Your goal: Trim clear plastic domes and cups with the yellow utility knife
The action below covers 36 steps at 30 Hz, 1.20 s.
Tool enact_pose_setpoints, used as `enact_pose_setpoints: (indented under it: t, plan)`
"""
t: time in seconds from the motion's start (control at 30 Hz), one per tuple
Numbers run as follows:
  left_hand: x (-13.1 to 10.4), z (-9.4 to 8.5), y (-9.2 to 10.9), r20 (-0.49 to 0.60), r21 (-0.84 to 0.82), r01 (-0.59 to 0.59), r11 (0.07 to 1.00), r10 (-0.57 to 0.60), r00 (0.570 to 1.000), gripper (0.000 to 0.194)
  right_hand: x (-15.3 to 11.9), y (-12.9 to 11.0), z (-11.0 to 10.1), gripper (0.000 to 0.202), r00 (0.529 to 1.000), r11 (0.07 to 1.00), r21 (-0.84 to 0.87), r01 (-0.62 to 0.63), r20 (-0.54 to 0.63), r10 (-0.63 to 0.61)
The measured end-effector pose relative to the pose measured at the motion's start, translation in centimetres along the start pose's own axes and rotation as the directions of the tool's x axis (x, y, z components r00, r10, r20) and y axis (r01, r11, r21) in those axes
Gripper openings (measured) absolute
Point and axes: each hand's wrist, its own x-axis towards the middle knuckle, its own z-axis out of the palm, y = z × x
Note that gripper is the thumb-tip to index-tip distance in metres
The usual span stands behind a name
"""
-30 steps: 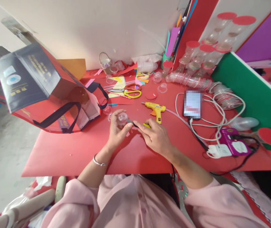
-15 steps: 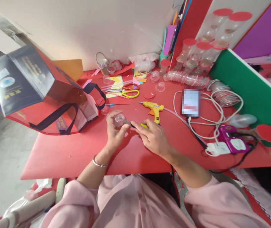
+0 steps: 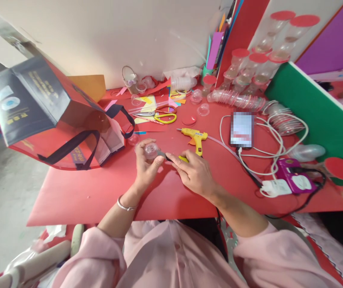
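My left hand [image 3: 146, 166] is wrapped round a small clear plastic cup [image 3: 151, 151], tilted above the red table. In my right hand [image 3: 193, 172] is a tool with a yellow and black handle [image 3: 183, 159]; its grey end [image 3: 161, 154] meets the cup beside my left thumb. Whether that end is inside the cup or against its wall, I cannot tell. Just beyond my right hand lies a yellow glue gun [image 3: 195, 138]. Scissors [image 3: 162, 114] with red and yellow handles rest farther back, on scraps of paper.
A large gift bag [image 3: 39, 116] stands at the left of the table [image 3: 99, 196]. At the right are a phone [image 3: 242, 129], tangled white cables and a purple power strip [image 3: 297, 178]. Stacked clear cups [image 3: 237, 99] lie along the back, near a green panel [image 3: 306, 124].
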Motion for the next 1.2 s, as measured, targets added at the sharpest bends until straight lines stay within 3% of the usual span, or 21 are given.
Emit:
enact_pose_setpoints:
  t: [0.33,0.67,1.03,1.2]
  plan:
    - [0.00,-0.17,0.30,0.012,0.000,0.042,0.999,-0.042,0.999,0.057,-0.05,-0.01,-0.02,0.050,1.000,1.000,0.005,-0.004,0.025,0.003]
    - [0.04,-0.32,-0.20,-0.028,0.080,-0.072,0.994,0.075,0.997,0.052,-0.02,-0.19,-0.05,0.048,1.000,1.000,-0.008,-0.017,0.016,0.017]
    - [-0.22,-0.35,-0.47,-0.029,0.034,0.002,0.999,-0.001,1.000,0.050,-0.09,-0.12,-0.05,0.048,1.000,0.999,-0.047,-0.004,0.007,0.005]
    - [-0.03,-0.21,0.13,0.032,-0.027,0.056,0.998,-0.055,0.998,0.054,-0.09,-0.13,-0.11,0.047,1.000,1.000,-0.030,0.000,0.016,0.000]
